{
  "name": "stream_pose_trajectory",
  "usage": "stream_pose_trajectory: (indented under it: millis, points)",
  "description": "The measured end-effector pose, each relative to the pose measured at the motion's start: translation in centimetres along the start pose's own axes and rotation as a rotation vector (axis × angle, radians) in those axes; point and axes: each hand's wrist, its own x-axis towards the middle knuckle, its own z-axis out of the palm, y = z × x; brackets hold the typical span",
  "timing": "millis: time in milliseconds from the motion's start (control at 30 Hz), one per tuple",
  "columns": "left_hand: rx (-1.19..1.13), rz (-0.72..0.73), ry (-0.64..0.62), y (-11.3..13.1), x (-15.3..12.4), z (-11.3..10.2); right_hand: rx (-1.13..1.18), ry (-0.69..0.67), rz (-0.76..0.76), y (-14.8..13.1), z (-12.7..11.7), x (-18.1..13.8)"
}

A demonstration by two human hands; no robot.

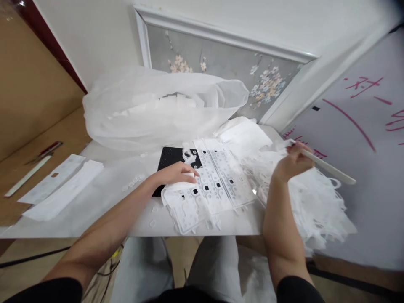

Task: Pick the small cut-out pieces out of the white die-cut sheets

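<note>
My left hand (178,173) rests at the middle of the table with curled fingers on a folded white sheet (173,191). Beneath and beside it spread white die-cut sheets (217,174) with rows of printed circles and small black squares. A black flat plate (168,158) lies partly under this hand, with a loose white cut-out scrap (188,155) on it. My right hand (295,158) is raised at the right, closed around a long flat pale strip (331,168) that points down to the right. Below it is a heap of tangled white scraps (312,202).
A large translucent plastic bag (151,111) takes up the back of the table. White strips (63,189), a pale stick (28,176) and a red-handled cutter (47,151) lie at the left. A framed flower picture (221,46) and a whiteboard (356,126) stand behind.
</note>
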Motion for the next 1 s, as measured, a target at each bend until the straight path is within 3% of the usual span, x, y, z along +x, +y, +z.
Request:
stream_pose_trajectory:
  millis: [67, 200, 233, 300, 433, 567, 833, 1000]
  points:
    - [-0.023, 0.077, 0.102, 0.4, 0.0, 0.5, 0.093, -0.319, 0.009, -2.7, 0.8, -3.0]
    - [-0.088, 0.197, 0.212, 1.5, -0.3, 1.6, 0.284, -1.130, 0.072, -8.4, 0.7, -9.6]
    - [-0.077, 0.221, 0.237, 1.7, -0.4, 1.8, 0.337, -1.295, 0.122, -9.7, 0.3, -10.9]
    - [-0.024, 0.261, 0.307, 1.8, -0.5, 2.1, 0.468, -1.490, 0.267, -11.7, -0.3, -13.0]
    - [0.105, 0.312, 0.395, 1.7, -0.4, 2.4, 0.600, -1.525, 0.521, -13.0, -0.7, -14.7]
    - [0.170, 0.357, 0.386, 1.5, -0.3, 2.4, 0.624, -1.526, 0.610, -12.2, -0.1, -14.8]
    - [0.200, 0.457, 0.387, 0.3, 0.3, 2.5, 0.611, -1.575, 0.623, -11.6, -0.1, -15.0]
    - [0.305, 0.544, 0.503, 0.4, 0.1, 2.5, 0.520, -1.496, 0.506, -11.7, -0.2, -14.5]
